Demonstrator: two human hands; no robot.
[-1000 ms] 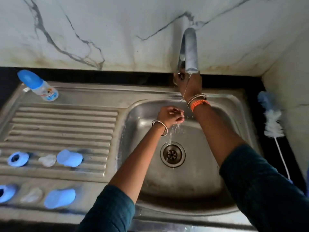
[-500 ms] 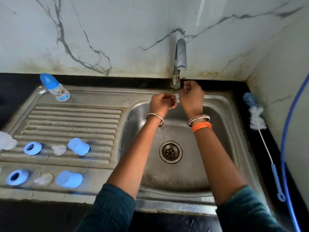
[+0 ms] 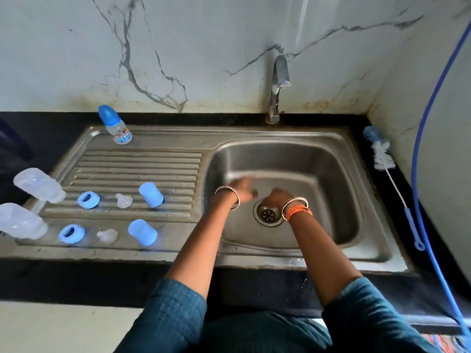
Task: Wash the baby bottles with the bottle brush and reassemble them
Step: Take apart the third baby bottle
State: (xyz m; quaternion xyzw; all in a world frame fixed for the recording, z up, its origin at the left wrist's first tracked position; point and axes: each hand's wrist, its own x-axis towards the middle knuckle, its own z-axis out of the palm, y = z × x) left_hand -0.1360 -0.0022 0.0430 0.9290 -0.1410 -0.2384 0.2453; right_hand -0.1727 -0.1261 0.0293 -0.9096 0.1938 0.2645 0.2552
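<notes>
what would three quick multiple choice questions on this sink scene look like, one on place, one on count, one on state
1. Where does the bottle brush lie?
A. in the basin
B. on the counter right of the sink
C. on the drainboard

2. How many blue caps are off their bottles on the drainboard?
A. two
B. one
C. four

3. What state is the bottle at the back in?
A. lying in pieces
B. upright with its cap on
C. held under the tap

Answers: 1 B, it lies along the dark counter; 2 A, one per row; 3 B, it stands capped.
</notes>
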